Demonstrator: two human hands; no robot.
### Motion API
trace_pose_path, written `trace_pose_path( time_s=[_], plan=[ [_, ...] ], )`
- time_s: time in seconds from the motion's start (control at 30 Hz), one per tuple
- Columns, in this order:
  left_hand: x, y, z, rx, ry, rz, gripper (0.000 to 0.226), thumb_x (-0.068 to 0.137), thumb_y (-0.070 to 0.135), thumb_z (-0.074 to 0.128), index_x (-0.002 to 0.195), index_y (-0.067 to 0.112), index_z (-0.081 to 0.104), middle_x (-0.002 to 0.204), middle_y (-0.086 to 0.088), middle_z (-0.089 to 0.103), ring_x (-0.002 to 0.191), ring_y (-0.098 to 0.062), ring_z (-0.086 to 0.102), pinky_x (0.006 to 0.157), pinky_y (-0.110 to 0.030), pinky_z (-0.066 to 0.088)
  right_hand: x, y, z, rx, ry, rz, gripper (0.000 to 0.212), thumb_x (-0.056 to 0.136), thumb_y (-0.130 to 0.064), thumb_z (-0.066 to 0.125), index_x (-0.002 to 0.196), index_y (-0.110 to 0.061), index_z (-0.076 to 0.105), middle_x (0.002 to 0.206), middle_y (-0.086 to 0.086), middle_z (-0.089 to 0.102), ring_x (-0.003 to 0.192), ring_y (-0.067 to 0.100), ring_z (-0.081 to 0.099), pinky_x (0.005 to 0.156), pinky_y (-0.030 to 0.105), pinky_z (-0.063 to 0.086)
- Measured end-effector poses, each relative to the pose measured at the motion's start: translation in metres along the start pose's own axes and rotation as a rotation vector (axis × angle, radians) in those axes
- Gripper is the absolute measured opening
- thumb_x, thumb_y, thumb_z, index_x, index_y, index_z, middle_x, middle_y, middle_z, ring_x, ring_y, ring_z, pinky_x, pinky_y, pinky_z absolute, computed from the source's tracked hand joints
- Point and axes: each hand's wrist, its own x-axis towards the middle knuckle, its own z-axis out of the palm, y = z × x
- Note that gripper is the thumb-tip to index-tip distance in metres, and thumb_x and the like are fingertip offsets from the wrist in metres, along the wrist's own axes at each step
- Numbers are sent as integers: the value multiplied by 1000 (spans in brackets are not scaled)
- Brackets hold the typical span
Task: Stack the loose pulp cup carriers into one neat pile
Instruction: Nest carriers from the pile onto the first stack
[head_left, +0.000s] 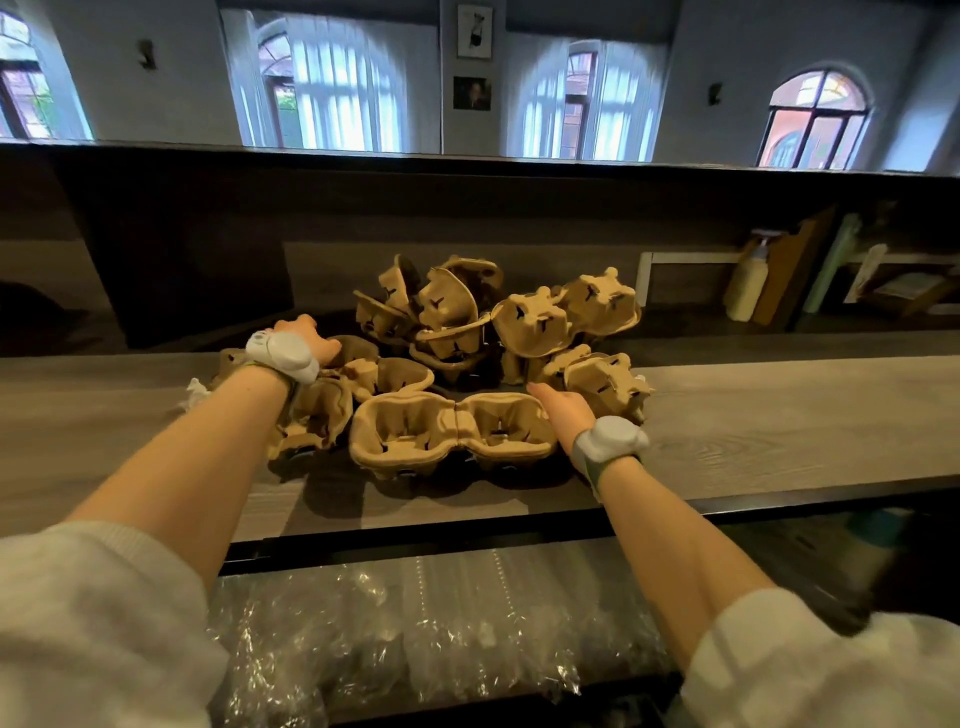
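Note:
Several brown pulp cup carriers lie in a loose heap (493, 322) on a wooden counter (779, 415). Nearest me, a two-cup carrier (452, 434) sits upright with its cups facing up. My right hand (563, 410) rests flat against its right end, fingers stretched out. My left hand (309, 338) reaches into the left side of the heap, its fingers curled over the rim of a carrier (358, 353) there. Two tilted carriers (530, 322) (602, 301) lean at the right of the heap. Both wrists wear a white band.
A raised dark ledge (467, 166) runs behind the counter. A pale bottle (743, 286) and boards stand at the far right. Clear plastic wrap (415, 623) lies on a lower shelf in front of me. Crumpled white paper (195, 392) sits left of the heap.

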Motion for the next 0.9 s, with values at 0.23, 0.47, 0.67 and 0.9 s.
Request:
trace_pose_path(
  time_s=[0.23, 0.47, 0.67, 0.9],
  plan=[
    [14, -4, 10, -90, -81, -6, 69, 91, 37, 58, 146, 5, 31, 140, -21, 48, 125, -39, 48, 103, -43, 42, 3, 4, 0, 38, 5, -28, 41, 97, -39, 44, 120, -9, 60, 111, 11, 59, 115, 30, 54, 90, 33, 37],
    [14, -10, 6, -209, -32, 111, 47, 91, 47, 56, 106, 5, 69, 102, -16, 69, 91, -32, 64, 76, -34, 46, 4, 9, 1, 100, 27, -45, 34, 92, -40, 51, 81, -10, 65, 84, 8, 65, 94, 29, 60, 88, 37, 43],
    [5, 6, -19, -327, -6, 212, 13, 83, 22, 66, 85, 10, 69, 92, -12, 68, 83, -23, 63, 81, -37, 54, 1, 9, 2, 124, 32, -70, 34, 92, -37, 52, 73, -11, 62, 76, 6, 63, 85, 26, 60, 81, 35, 44],
    [-20, 14, -45, -314, 128, 193, 14, 83, 18, 64, 73, 8, 67, 74, -10, 64, 61, -18, 56, 61, -28, 50, -12, 5, 0, 148, 20, -97, 30, 92, -27, 55, 65, -15, 63, 65, 1, 63, 65, 15, 57, 58, 26, 42]
  ],
)
